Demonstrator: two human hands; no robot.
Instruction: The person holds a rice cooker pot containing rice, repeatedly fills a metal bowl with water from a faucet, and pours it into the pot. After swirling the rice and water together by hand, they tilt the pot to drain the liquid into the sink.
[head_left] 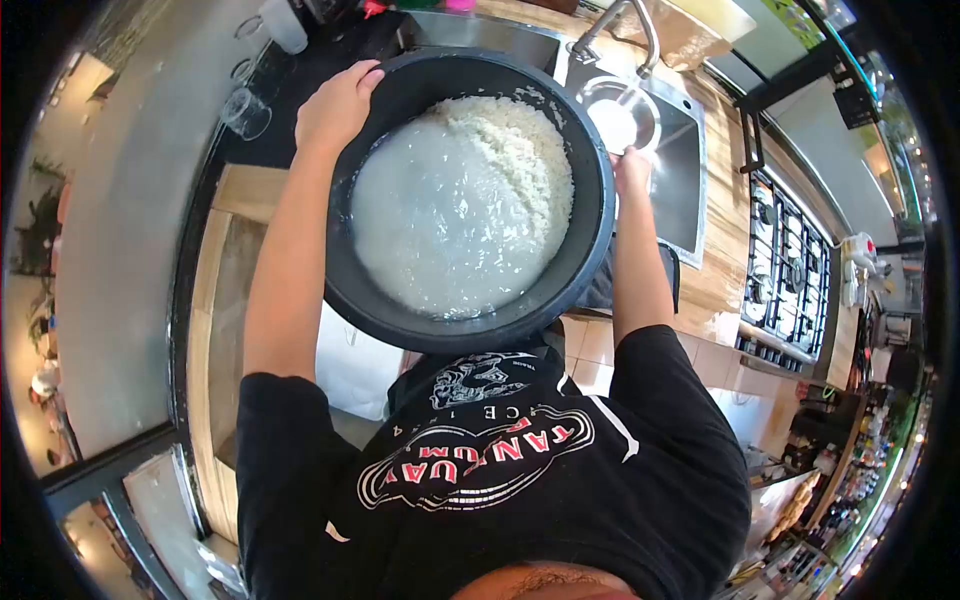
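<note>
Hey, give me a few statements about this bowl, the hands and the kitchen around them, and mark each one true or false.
1. The bowl holds rice and cloudy water. True.
2. Only the left hand holds the bowl. False: the right hand has a grip on the opposite rim.
3. The bowl sits in the sink. False: it is held up, with the sink beyond it.
4. A gas stove lies to the right of the sink. True.
5. The shirt is white. False: it is black.
</note>
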